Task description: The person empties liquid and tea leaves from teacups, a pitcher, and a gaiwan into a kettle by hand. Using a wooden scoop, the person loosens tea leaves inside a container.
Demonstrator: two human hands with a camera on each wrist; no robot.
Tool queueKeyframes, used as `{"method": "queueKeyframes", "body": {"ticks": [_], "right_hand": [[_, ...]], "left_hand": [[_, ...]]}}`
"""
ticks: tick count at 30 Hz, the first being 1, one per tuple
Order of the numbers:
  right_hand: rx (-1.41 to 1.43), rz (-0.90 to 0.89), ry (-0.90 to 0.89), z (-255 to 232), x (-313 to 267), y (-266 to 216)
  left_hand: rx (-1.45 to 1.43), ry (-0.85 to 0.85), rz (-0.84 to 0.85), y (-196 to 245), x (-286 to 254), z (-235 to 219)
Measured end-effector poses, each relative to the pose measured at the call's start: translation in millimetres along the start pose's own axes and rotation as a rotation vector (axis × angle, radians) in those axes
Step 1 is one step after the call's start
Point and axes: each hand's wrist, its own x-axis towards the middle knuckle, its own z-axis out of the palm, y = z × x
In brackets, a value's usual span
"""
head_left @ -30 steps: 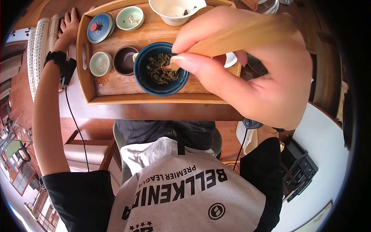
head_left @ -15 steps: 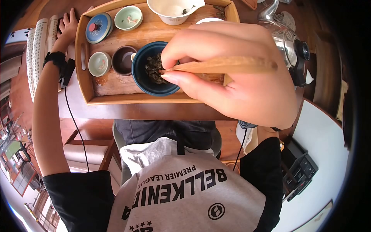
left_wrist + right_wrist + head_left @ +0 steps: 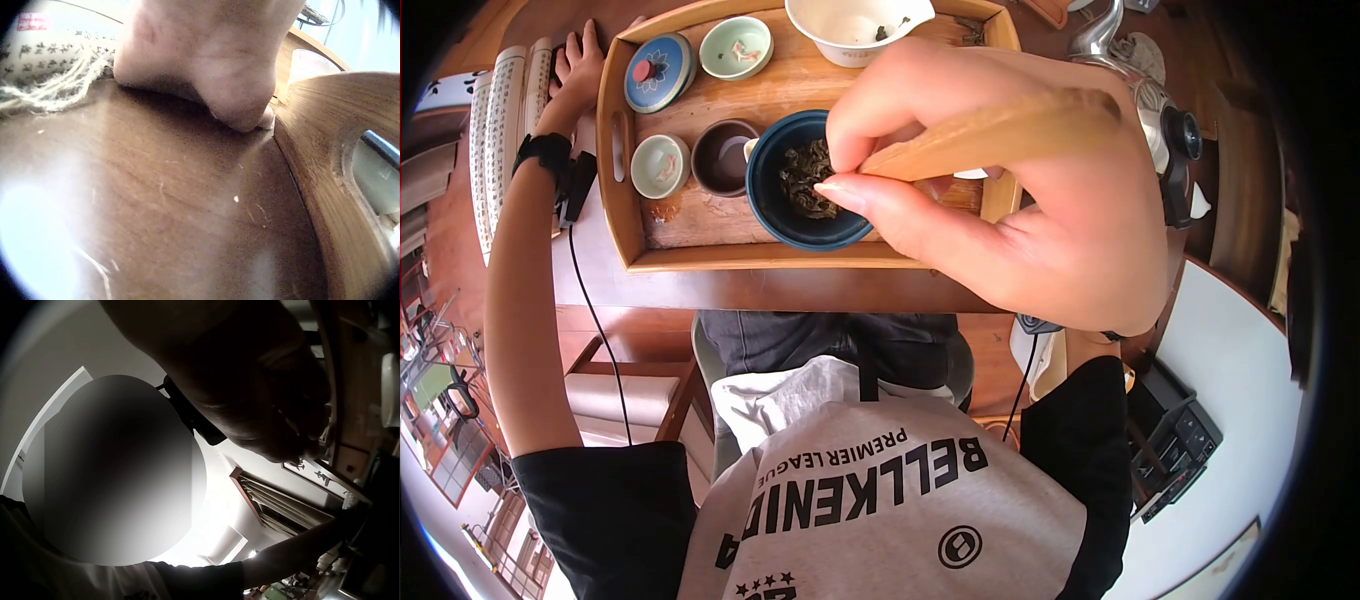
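My right hand pinches a flat wooden tea stick between thumb and forefinger, over the right side of a dark blue pot. Dark, wet tea leaves lie inside this pot; the stick's lower tip is hidden behind my fingers. In the right wrist view the same hand is a dark shape. My left hand rests on the table, fingers straight, between the wooden tray and a bamboo-slip scroll. Its heel shows close by the tray's side in the left wrist view.
On the tray stand a blue lid with a pink knob, a celadon cup, a small pale cup, a brown cup and a white spouted bowl. A shiny metal kettle stands right of the tray.
My right hand moved left over the pot, then slightly back right. The stick's far end swung down, then rose again, and its tip went out of sight. My left hand stayed put.
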Motion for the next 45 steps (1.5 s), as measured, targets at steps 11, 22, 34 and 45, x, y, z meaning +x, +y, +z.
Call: {"method": "queueKeyframes", "body": {"ticks": [11, 22, 34, 45], "right_hand": [[-0.147, -0.237, 0.052, 8, -3, 25], [-0.131, -0.335, 0.066, 9, 0, 27], [-0.189, -0.324, 0.037, 22, -3, 41], [-0.243, -0.365, 0.048, 23, -1, 41]], "left_hand": [[-0.056, 0.005, -0.031, -4, 7, 5], [-0.074, 0.008, 0.000, -2, 3, 0], [-0.103, 0.064, 0.024, -7, 5, 8], [-0.095, 0.068, 0.005, -3, 3, 5]]}}
